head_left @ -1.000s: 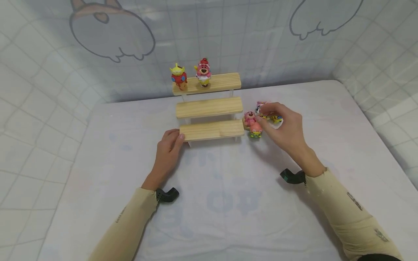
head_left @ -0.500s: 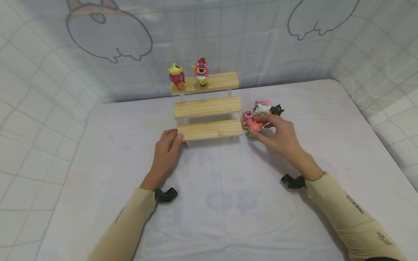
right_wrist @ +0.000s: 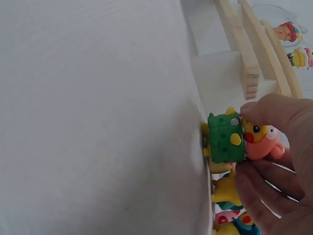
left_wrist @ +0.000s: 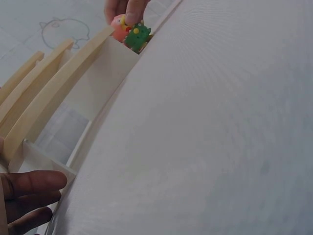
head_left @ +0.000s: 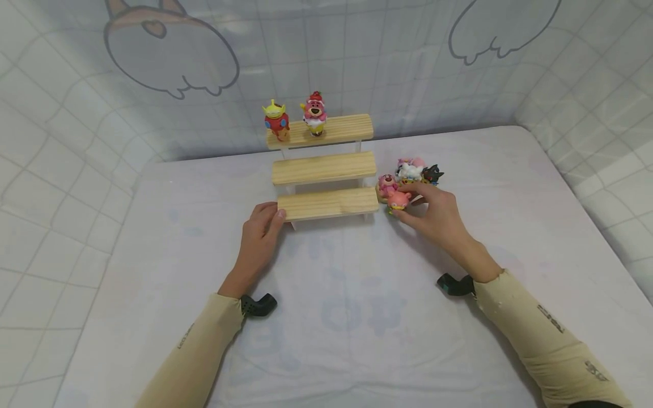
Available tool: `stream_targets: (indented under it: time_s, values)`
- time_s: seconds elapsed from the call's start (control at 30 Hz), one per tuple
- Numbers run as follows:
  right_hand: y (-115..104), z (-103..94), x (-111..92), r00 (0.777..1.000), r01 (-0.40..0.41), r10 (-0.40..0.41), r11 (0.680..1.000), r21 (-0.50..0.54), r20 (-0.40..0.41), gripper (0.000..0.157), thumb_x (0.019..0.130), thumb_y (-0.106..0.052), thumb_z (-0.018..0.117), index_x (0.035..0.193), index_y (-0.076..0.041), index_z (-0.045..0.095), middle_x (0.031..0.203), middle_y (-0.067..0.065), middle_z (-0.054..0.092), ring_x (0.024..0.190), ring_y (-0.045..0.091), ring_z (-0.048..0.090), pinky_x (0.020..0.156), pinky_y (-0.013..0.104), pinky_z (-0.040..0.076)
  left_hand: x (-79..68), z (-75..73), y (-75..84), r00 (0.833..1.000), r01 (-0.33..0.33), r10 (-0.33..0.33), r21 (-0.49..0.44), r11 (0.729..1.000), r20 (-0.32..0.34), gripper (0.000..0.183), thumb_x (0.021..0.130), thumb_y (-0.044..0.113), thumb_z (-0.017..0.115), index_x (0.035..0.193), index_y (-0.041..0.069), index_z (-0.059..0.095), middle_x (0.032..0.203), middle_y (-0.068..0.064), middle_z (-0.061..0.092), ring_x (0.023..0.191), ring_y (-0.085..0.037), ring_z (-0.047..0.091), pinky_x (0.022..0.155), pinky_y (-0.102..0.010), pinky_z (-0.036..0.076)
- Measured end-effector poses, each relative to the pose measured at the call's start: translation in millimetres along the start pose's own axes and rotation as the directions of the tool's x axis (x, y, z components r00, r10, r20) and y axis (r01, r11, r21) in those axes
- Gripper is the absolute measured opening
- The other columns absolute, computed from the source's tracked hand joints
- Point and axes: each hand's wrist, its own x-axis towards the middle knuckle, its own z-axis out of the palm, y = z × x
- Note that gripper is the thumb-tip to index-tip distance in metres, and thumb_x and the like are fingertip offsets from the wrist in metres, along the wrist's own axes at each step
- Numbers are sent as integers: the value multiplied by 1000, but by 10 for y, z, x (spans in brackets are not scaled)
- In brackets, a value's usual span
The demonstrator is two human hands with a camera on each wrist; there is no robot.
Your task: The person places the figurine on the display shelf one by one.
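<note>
In the head view my left hand (head_left: 259,232) holds the left end of the lowest board of a three-tier wooden display stand (head_left: 329,205), its thumb on the board. The left wrist view shows its fingers (left_wrist: 36,183) beside the stand's clear leg. To the right of the stand, my right hand (head_left: 439,215) pinches a figurine (head_left: 399,199) with a pink head and yellow beak. Its spotted green lower part (right_wrist: 226,139) shows in the right wrist view, low at the tabletop. Close by sits a pink bear figurine (head_left: 388,185).
Several more figurines cluster behind the right hand, among them a white one (head_left: 410,172) and a black one (head_left: 432,173). On the top board stand a yellow-and-red figurine (head_left: 277,120) and a pink bear with a red cap (head_left: 314,114). A patterned curtain (head_left: 408,62) hangs behind the table.
My right hand has come left and down from over the cluster and taken hold of the pink-and-green figurine, whose beak now shows to the head camera. The left hand stays on the stand.
</note>
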Motion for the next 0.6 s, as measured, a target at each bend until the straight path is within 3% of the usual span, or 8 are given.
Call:
stream_targets:
  time_s: [0.3,0.6]
  values:
    - [-36,-50,-2,1000,19,-19,1000,5,-25,36,81,-8,87,113,0,73,108,15,76,82,31,77,78,49,62,2,-7,5,1000,-7,7,-3,1000,2,36,112,27,53,119,-1,74,128,-20,70,132,-32,57,111,-51,44]
    - [-77,-131,11,993,54,-53,998,14,-105,42,79,-10,91,116,-2,73,107,9,76,83,25,76,79,41,64,-4,-7,12,1000,-2,2,-1,1000,-2,34,111,25,54,116,-2,75,128,-21,69,131,-32,58,111,-51,45]
